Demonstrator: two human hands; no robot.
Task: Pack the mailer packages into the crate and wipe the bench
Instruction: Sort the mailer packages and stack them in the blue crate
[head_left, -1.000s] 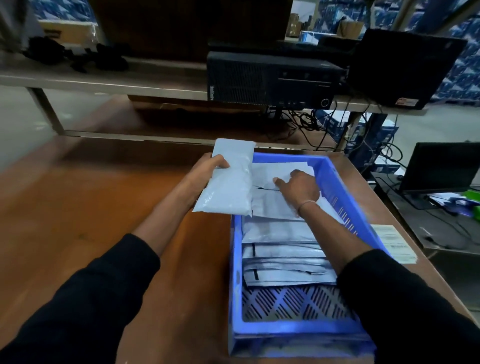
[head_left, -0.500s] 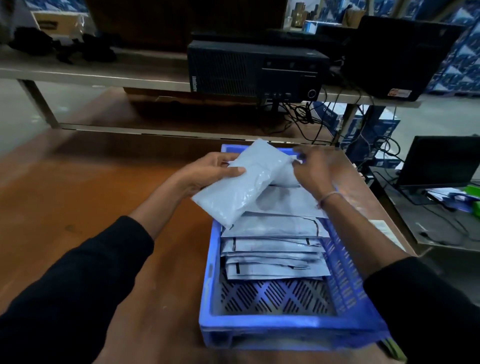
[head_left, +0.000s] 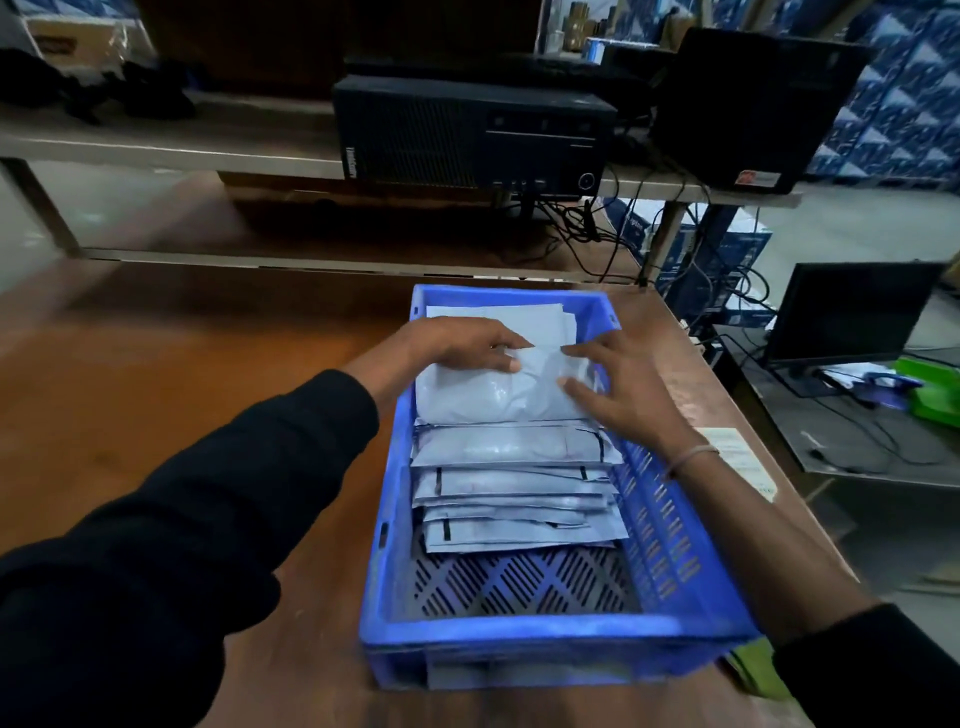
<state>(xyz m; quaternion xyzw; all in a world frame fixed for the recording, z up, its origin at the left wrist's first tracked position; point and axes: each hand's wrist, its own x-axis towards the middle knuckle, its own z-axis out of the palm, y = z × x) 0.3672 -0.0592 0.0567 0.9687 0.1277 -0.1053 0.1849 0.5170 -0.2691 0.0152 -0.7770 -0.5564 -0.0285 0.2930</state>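
**Plump mailer now down inside crate, both hands on it**

Blue plastic crate (head_left: 670, 545) on the brown wooden bench (head_left: 171, 395); perforated floor bare at the near end. Flat grey mailers (head_left: 514, 488) lie overlapped along the middle. Half a second ago the plump white mailer (head_left: 493, 395) was held tilted above the crate; it now lies across the far half, on top of the flat ones. Left hand (head_left: 457, 345): fingers curled over the mailer's far edge, thumb against its top face, gripping it. Right hand (head_left: 618, 384): fingers spread and nearly straight, resting on the mailer's right end. A paper slip (head_left: 743, 457) lies on the bench just right of the crate. Beyond, a black desktop computer (head_left: 472, 132) sits on the shelf.
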